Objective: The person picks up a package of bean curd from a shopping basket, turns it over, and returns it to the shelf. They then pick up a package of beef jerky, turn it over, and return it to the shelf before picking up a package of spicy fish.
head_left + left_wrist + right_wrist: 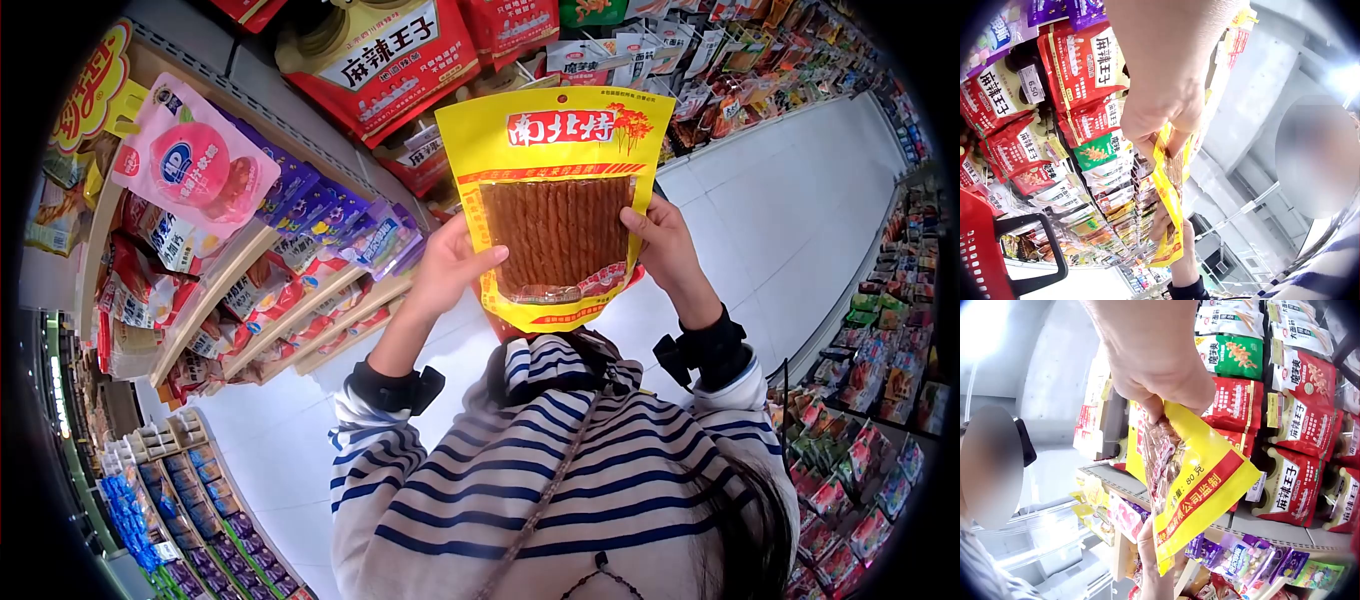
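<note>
A yellow snack packet [560,240] with a see-through window showing brown sticks is held upright by both hands in the head view. The left hand [455,265] grips its left edge, thumb on the front; the right hand [665,245] pinches the right edge, thumb beside the window. In the left wrist view the packet [1169,194] is seen edge-on below the left hand [1166,112], with the right hand [1179,234] at its far side. The right wrist view shows the right hand [1160,375] over the packet [1204,494], and the left hand [1150,550] beyond.
Shelves of red packets [385,60] stand ahead, with a pink packet [200,155] and purple packets at the left. More snack racks [860,480] curve along the right. A red basket [982,250] with a black handle shows in the left wrist view. White floor [790,200] lies between the racks.
</note>
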`<control>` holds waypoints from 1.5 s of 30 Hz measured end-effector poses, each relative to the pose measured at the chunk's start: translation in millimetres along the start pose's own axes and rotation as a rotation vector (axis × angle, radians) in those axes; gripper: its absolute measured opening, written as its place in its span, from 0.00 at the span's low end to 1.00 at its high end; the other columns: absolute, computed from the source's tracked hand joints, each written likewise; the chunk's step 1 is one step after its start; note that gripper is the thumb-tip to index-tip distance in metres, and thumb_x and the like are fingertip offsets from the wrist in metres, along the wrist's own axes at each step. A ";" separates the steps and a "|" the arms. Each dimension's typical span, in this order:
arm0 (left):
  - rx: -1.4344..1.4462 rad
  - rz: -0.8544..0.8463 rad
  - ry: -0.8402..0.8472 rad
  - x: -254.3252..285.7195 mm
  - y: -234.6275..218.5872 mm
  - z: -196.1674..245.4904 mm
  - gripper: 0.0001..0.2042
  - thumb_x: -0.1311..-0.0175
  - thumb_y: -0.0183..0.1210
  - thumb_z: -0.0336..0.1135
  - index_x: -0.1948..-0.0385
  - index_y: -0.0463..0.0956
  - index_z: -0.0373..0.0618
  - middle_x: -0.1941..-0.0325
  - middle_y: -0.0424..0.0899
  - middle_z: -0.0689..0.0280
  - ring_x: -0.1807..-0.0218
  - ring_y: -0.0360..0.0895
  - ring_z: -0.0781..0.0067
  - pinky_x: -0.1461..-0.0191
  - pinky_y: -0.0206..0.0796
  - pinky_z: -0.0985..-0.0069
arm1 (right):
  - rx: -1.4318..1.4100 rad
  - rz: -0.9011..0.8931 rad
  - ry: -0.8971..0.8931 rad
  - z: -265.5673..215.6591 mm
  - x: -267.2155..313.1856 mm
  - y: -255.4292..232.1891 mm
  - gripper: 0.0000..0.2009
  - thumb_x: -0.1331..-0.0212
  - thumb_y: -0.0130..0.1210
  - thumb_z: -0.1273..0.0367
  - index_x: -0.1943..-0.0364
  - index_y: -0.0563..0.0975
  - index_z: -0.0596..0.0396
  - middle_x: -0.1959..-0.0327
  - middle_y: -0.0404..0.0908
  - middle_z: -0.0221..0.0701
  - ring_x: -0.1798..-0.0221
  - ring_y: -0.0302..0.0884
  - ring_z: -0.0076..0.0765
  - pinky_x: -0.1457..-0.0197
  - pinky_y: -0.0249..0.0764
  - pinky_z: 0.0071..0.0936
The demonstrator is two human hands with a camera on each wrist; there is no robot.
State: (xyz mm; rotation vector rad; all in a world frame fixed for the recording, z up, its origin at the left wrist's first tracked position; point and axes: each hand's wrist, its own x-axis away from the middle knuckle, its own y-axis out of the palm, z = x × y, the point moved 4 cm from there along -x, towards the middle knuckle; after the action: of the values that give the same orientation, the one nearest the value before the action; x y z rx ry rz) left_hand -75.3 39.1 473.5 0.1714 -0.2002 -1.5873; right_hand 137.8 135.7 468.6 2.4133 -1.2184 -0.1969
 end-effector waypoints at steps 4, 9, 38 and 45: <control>-0.036 0.056 0.034 -5.8 -5.3 -1.3 0.17 0.48 0.54 0.24 0.55 0.64 0.37 0.56 0.73 0.64 0.57 0.71 0.80 0.53 0.64 0.81 | 0.093 0.061 -0.021 -1.9 -1.0 -0.2 0.13 0.47 0.51 0.68 0.58 0.69 0.58 0.63 0.73 0.28 0.59 0.70 0.22 0.55 0.66 0.20; -0.003 0.114 0.036 -9.7 -3.5 -4.5 0.16 0.49 0.53 0.21 0.55 0.65 0.36 0.57 0.73 0.65 0.57 0.70 0.81 0.53 0.63 0.81 | 0.158 0.129 -0.033 -2.5 0.2 4.1 0.14 0.49 0.52 0.72 0.57 0.69 0.58 0.62 0.73 0.28 0.58 0.70 0.23 0.54 0.66 0.20; -1.065 0.252 0.872 -15.3 84.9 30.8 0.16 0.56 0.54 0.23 0.60 0.71 0.38 0.57 0.75 0.56 0.56 0.74 0.62 0.61 0.70 0.75 | 0.124 0.020 -0.381 -8.6 0.0 61.1 0.19 0.48 0.51 0.73 0.52 0.62 0.60 0.54 0.67 0.32 0.52 0.65 0.26 0.51 0.64 0.20; -1.098 0.020 0.735 -9.7 87.7 11.0 0.18 0.56 0.58 0.29 0.59 0.70 0.37 0.47 0.67 0.56 0.42 0.60 0.58 0.44 0.57 0.67 | -0.260 0.278 -0.257 4.6 -0.9 11.1 0.14 0.45 0.47 0.72 0.54 0.64 0.60 0.58 0.70 0.31 0.56 0.69 0.26 0.55 0.67 0.22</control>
State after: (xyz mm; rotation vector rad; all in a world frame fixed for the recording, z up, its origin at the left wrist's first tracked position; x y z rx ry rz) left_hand 7.7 47.0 504.5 -0.1180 1.2114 -1.3185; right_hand 127.7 129.1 469.3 2.0165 -1.5202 -0.5570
